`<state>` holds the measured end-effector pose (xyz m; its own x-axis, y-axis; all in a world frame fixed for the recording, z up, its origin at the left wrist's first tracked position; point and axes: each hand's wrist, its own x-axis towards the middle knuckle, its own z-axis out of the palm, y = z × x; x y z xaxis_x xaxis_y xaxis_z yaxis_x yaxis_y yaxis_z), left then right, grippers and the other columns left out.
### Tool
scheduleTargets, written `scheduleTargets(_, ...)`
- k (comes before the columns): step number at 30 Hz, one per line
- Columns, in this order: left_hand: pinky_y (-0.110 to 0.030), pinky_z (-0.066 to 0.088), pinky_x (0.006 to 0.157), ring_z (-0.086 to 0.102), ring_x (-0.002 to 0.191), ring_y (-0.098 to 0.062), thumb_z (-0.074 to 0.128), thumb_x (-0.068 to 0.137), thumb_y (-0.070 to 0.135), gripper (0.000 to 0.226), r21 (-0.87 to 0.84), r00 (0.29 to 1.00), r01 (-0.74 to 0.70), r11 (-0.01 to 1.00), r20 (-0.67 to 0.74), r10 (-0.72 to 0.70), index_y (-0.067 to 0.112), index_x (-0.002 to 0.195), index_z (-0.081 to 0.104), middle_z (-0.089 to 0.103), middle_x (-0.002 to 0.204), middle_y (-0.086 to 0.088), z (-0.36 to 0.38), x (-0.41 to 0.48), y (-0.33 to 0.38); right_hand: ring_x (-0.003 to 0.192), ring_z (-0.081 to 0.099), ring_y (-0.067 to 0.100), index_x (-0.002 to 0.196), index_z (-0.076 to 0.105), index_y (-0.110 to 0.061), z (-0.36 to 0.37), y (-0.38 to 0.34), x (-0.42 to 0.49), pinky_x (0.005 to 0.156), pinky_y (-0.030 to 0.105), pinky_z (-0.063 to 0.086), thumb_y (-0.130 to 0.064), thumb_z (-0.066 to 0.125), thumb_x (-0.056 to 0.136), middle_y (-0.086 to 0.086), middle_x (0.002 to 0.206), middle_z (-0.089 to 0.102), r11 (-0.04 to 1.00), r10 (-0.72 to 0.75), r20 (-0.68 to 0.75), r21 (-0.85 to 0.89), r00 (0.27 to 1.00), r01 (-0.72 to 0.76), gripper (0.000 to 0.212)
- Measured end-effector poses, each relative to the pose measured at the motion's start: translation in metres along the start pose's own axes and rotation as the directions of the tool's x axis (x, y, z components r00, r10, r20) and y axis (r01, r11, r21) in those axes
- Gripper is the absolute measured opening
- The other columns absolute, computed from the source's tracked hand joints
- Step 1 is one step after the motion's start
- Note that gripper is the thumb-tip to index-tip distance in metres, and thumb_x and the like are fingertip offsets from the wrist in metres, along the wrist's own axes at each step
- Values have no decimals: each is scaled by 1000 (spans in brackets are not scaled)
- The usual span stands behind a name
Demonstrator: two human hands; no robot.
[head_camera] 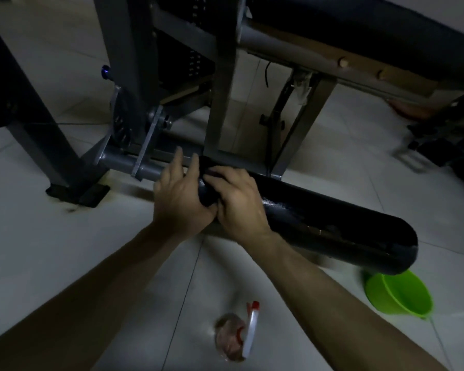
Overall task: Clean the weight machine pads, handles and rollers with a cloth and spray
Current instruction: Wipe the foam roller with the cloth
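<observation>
A long black roller pad of the weight machine lies low across the middle, its surface wet and shiny. My left hand wraps round the roller's left end, where it meets the grey axle bar, with the fingers reaching over the top. Close beside it, my right hand curls its fingers over a dark cloth bunched on the roller. The cloth is hard to tell from the black pad. A spray bottle with a white and red trigger head lies on the floor between my forearms.
A green plastic basin sits on the tiled floor under the roller's right end. The grey machine frame posts rise just behind my hands. A black bench pad runs across the top right. More dark equipment stands at the far right.
</observation>
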<state>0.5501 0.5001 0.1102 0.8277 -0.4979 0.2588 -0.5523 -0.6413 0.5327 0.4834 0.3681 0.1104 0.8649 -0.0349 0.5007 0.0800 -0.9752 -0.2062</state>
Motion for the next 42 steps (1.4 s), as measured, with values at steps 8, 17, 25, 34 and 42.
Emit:
scheduleTargets(8,-38,13,125,22,153,-20,80,73,56,103,73,934,-328,942,172,312,25,159,31,30,166,5,33,3,71,108,60,35,122,74,-12,-101,132,-113,96,45,50,-1,52,66,6,129,66,928,291,-142,-199,946,-315,61)
scheduleTargets(17,-46,20,123,33,146,-28,87,59,55,99,183,964,-259,948,103,243,18,144,51,45,154,-3,54,-2,99,105,63,36,117,77,-11,-60,91,-74,95,46,51,-3,55,70,9,122,69,923,370,-189,-38,910,-383,53)
scheduleTargets(25,-48,12,125,23,153,-30,88,63,51,113,176,848,-515,839,250,468,19,157,33,28,165,-6,100,-12,164,109,60,36,126,72,-11,-139,191,-173,98,45,49,-5,51,71,9,130,65,887,350,-228,-232,909,-400,59)
scheduleTargets(34,-56,20,116,30,144,-26,84,61,59,116,335,869,-483,809,299,395,31,156,23,30,162,6,124,-1,203,110,59,34,120,75,-9,-110,173,-163,100,37,44,3,59,67,11,124,68,842,487,-380,-36,786,-539,57)
scheduleTargets(42,-49,27,107,34,139,-23,83,55,62,110,294,865,-474,830,328,378,37,149,32,38,154,15,116,7,204,120,54,30,131,70,-11,-155,216,-234,110,28,38,2,49,74,8,135,63,757,575,-437,-36,691,-652,62)
